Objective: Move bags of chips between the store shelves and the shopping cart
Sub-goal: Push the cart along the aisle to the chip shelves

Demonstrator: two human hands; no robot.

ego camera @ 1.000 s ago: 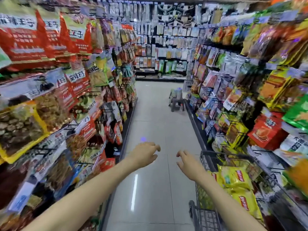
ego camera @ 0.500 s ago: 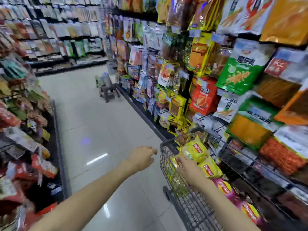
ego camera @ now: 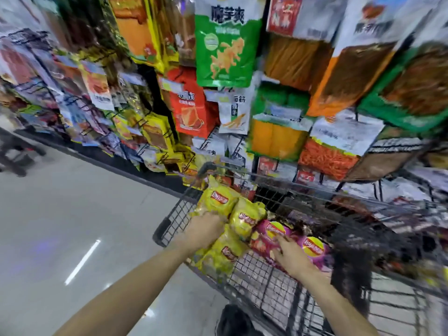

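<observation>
A black wire shopping cart (ego camera: 174,215) stands against the right-hand shelves. Several yellow chip bags (ego camera: 218,202) lie in its near-left corner, with pink and purple chip bags (ego camera: 312,247) beside them. My left hand (ego camera: 203,230) reaches over the cart's rim and grips the yellow bags from below. On the pink chip bag (ego camera: 274,230) lies my right hand (ego camera: 291,257), its fingers spread and touching the bag. The picture is blurred by motion.
Shelves (ego camera: 266,117) packed with hanging snack packets rise directly behind the cart. The tiled aisle floor (ego camera: 72,226) stretches to the left. A dark stool (ego camera: 14,154) stands at the far left edge. A black cart wheel (ego camera: 237,321) shows at the bottom.
The view has swung right toward the cart and shelves. Both hands moved from the open aisle into the cart, the left onto the yellow bags, the right onto the pink one.
</observation>
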